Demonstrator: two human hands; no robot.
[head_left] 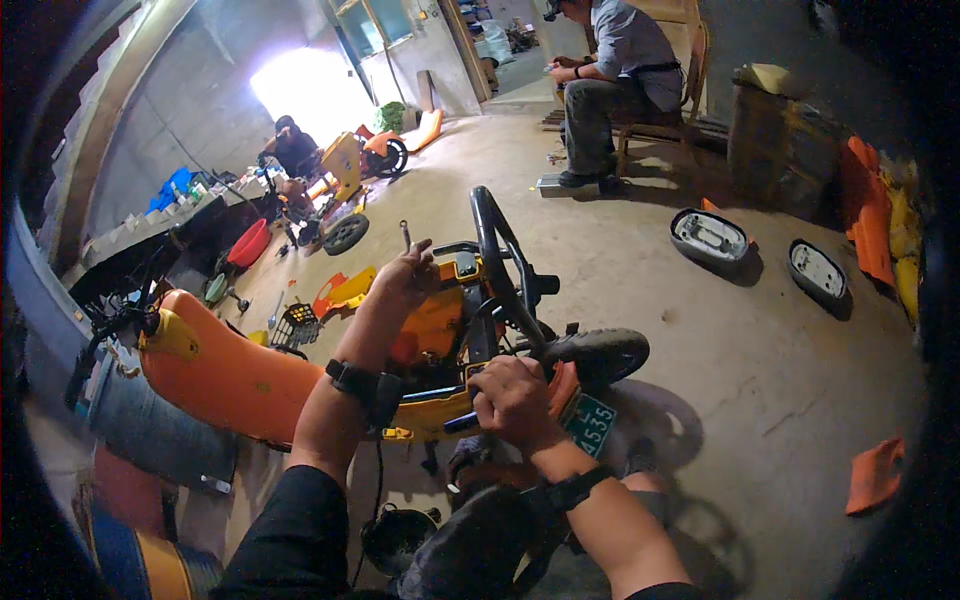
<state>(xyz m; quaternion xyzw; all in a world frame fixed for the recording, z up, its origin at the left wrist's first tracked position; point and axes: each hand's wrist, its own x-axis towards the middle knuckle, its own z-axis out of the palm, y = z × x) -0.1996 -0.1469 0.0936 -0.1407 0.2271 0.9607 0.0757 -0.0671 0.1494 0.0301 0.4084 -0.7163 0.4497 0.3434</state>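
Note:
An orange-and-yellow scooter [255,375] lies across in front of me, partly stripped, with its black tubular rail [492,235], rear wheel [610,355] and green plate [588,425] showing. My left hand [408,270] is raised over the open body, closed on a small metal wrench [405,232] that points upward. My right hand [510,400] is lower, beside the rail's foot at the near edge of the body, with curled fingers against the frame; what lies inside them is hidden.
Two seats [710,230] lie upside down at right, near orange panels [865,210]. A person [625,60] sits on a chair behind; another [292,150] crouches by a second scooter [355,165]. A red basin [250,240] and a black bucket [395,535] stand on the floor.

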